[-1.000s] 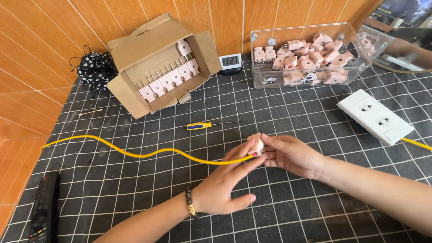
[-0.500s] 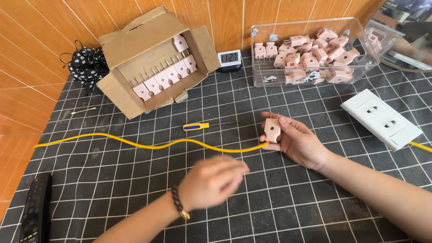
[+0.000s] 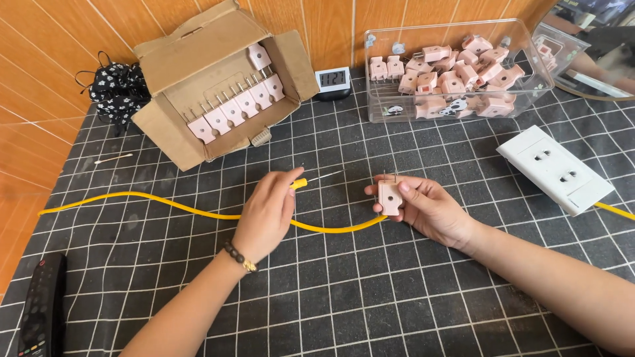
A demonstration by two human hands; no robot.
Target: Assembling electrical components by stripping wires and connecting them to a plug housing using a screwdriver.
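My right hand (image 3: 430, 208) holds a pink plug (image 3: 389, 196) upright just above the table, prongs pointing up. A yellow cable (image 3: 165, 203) runs from the plug leftward across the black grid mat. My left hand (image 3: 268, 211) lies over a small screwdriver with a yellow handle (image 3: 299, 183), fingers curled on the handle; its metal shaft points right toward the plug. The two hands are about a hand's width apart.
An open cardboard box (image 3: 218, 79) with several pink plugs stands at the back left. A clear bin (image 3: 463, 69) of pink plugs sits back right, a small digital clock (image 3: 333, 80) between them. A white socket strip (image 3: 554, 168) lies right; a black remote (image 3: 41, 305) front left; a black pouch (image 3: 118, 89).
My left hand left the plug and moved left and up onto the screwdriver. My right hand kept the plug and turned it prongs up.
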